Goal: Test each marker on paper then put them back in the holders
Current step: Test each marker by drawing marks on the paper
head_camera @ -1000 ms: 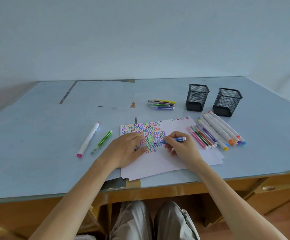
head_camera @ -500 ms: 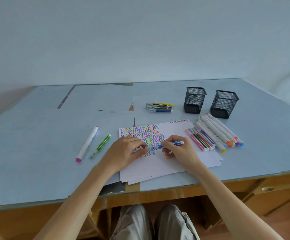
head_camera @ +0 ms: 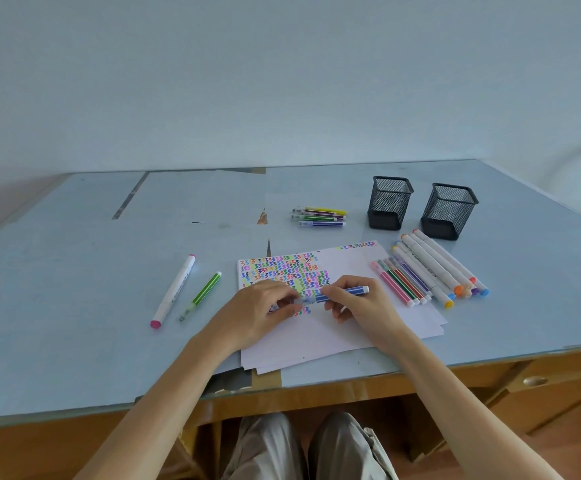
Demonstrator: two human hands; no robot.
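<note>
Since a second ago the hands have closed in on each other: the left hand [head_camera: 261, 311] now meets the capped end of the blue marker [head_camera: 339, 294], where before it sat a bit further left on the sheet. Right hand [head_camera: 358, 303] pinches the marker's striped barrel between thumb and curled fingers; left fingers are curled round the clear cap end, pinching it. Can't tell if the cap is fully seated. The marker lies roughly level, just above the paper [head_camera: 334, 327], over the lower edge of the coloured squiggle block. The paper is a small stack of white sheets at the desk's near edge, its upper left filled with rows of multicolour zigzags, plus a short strip of marks at the top right corner. Touching the paper's right edge: a row of thin markers [head_camera: 401, 284], pink, green, red, purple among them, overlapping the sheet corner. Just right of those, a row of thick white markers [head_camera: 438, 265] with coloured end caps, orange, yellow, blue. Beyond the paper's right end, two black mesh holders [head_camera: 389, 202] and [head_camera: 450, 211] stand upright, side by side, apart from each other. Beyond the paper's top edge, a small bunch of four thin markers [head_camera: 320, 216] lies level, yellow one furthest back. Left of the paper, well apart from it: a green thin marker [head_camera: 201, 295] and further left a thick white marker with pink cap [head_camera: 174, 291], both lying diagonally. All on the pale blue desk [head_camera: 74, 271].
</note>
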